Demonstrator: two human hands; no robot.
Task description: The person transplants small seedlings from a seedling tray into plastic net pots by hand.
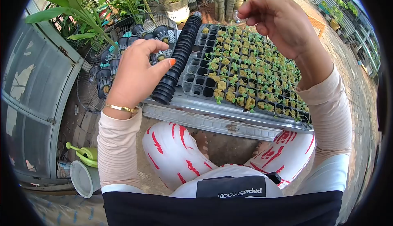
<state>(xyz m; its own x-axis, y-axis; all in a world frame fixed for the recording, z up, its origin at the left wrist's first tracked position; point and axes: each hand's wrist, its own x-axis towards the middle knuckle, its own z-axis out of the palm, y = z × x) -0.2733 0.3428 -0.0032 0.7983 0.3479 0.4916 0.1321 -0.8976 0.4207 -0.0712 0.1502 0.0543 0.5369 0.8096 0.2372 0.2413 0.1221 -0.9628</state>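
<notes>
My left hand (137,70), with a gold bracelet at the wrist, hovers at the edge of a wire basket (91,97). Its thumb and index finger are spread apart, close to black net pots (161,33) lying in the basket; the other fingers are partly hidden behind the hand. My right hand (282,25) is raised over the far right of a seedling tray (198,90), fingers loosely bent and apart, with nothing visible in them. Small green seedlings (245,68) in yellowish plugs fill most of the tray. Its left cells hold no plugs.
A long stack of black ribbed cups (180,56) lies between basket and tray. The tray rests on a metal table (208,107) before my knees. A green watering can (86,155) and a pale bucket (84,179) stand lower left. Potted plants (176,4) line the back.
</notes>
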